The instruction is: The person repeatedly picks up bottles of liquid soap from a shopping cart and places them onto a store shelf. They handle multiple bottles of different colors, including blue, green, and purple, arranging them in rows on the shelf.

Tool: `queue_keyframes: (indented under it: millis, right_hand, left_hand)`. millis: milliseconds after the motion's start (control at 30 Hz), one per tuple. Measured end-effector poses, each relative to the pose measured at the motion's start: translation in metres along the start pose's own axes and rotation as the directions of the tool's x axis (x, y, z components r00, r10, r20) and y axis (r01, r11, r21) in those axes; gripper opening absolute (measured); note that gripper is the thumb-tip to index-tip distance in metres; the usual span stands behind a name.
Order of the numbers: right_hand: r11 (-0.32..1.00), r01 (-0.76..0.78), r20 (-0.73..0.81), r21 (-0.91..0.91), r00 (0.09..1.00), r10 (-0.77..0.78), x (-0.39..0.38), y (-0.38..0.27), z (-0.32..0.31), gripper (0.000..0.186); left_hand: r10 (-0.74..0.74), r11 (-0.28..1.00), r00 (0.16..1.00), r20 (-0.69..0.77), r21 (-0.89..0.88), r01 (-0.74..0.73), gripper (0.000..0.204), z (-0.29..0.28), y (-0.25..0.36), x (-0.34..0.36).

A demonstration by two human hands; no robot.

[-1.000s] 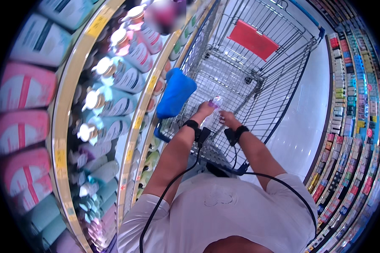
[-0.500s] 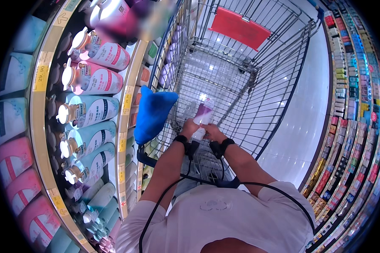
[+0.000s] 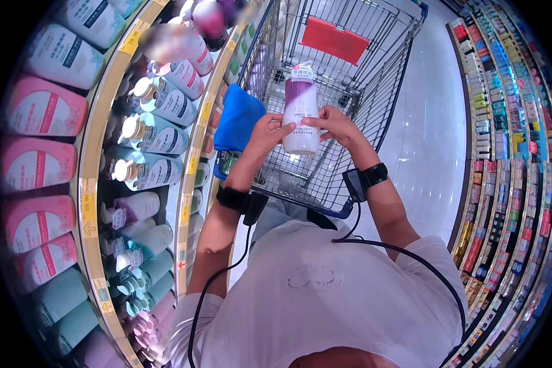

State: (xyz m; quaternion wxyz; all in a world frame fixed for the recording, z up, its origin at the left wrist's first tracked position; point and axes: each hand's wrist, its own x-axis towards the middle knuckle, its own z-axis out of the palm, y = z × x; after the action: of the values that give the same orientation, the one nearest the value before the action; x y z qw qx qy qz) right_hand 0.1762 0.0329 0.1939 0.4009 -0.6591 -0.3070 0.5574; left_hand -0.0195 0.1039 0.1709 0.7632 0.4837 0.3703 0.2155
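Observation:
A white and purple pump bottle (image 3: 301, 110) stands upright between my hands, above the wire basket of the shopping cart (image 3: 394, 101). Its label side faces me and a paper tag hangs around the neck. My left hand (image 3: 268, 132) grips the lower body from the left, thumb across the front. From the right, my right hand (image 3: 339, 126) holds it the same way, with its thumb close to the other one. Some fingers are hidden behind the bottle. Beside my left hand, a blue cloth (image 3: 240, 119) drapes over the cart's corner.
On the left, shelves hold teal pump bottles (image 3: 159, 133) and large pink bottles (image 3: 43, 162). A red panel (image 3: 334, 40) hangs at the cart's far end. Shiny white floor (image 3: 411, 172) runs between the cart and a shelf of small packages (image 3: 503, 202) on the right.
Both hands have lifted the bottle up out of the cart's depth, closer to me. It now looks larger and more upright, and my forearms have spread apart. The view has shifted slightly.

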Motion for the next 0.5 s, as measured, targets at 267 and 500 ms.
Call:
queue_keyframes:
  millis: [267, 500]
  right_hand:
    - [0.994, 0.097, 0.012, -0.051, 0.995, -0.096, -0.058, -0.035, 0.052, 0.071]
    - [0.996, 0.029, 0.054, -0.081, 0.998, -0.025, -0.08, -0.047, 0.08, 0.07]
  left_hand:
    - [0.094, 0.991, 0.977, -0.19, -0.078, -0.11, 0.029, 0.007, 0.032, -0.076]
    - [0.147, 0.986, 0.961, -0.233, -0.041, -0.16, 0.031, -0.007, 0.054, -0.104]
